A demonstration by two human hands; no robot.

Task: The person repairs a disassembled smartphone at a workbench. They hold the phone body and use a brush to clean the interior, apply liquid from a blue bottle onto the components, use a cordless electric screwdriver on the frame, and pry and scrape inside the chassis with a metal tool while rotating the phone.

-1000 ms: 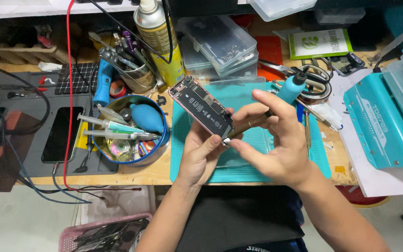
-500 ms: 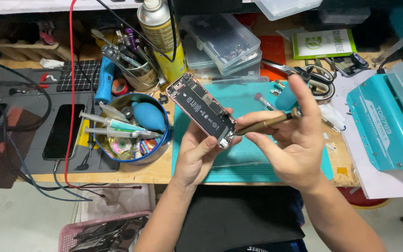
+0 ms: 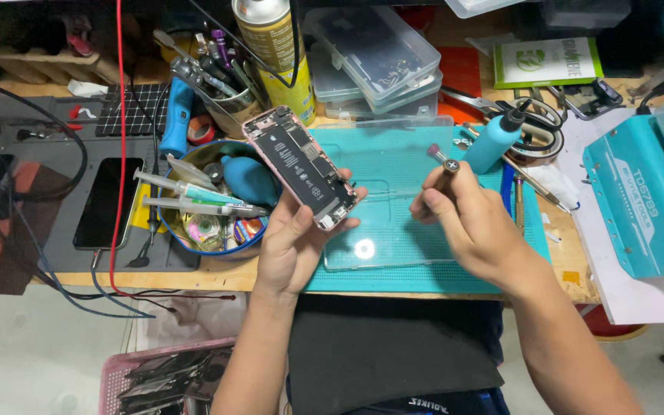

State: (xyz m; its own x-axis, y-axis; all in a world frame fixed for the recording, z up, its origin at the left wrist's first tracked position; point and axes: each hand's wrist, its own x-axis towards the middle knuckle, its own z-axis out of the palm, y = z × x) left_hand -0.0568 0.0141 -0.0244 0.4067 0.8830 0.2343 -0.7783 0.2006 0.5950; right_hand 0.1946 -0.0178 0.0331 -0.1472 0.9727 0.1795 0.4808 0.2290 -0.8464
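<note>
Left hand (image 3: 293, 246) grip clamped on opened pink phone (image 3: 301, 167), insides up, held tilted above teal mat (image 3: 393, 253). Right hand (image 3: 474, 227), just right of phone, fingers closed round a small screwdriver (image 3: 441, 163), tip end up. Wooden worktop (image 3: 224, 270) v. cluttered: blue bowl (image 3: 164, 223) w/ syringes left of left hand, spray can (image 3: 270, 46) & clear parts boxes (image 3: 378, 54) beyond. Pale floor (image 3: 32, 346) below.

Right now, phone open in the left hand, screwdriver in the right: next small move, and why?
Probably bring the screwdriver tip to the phone. The right hand holds it off to the side, clear of the phone, while the left hand tilts the exposed insides up.
</note>
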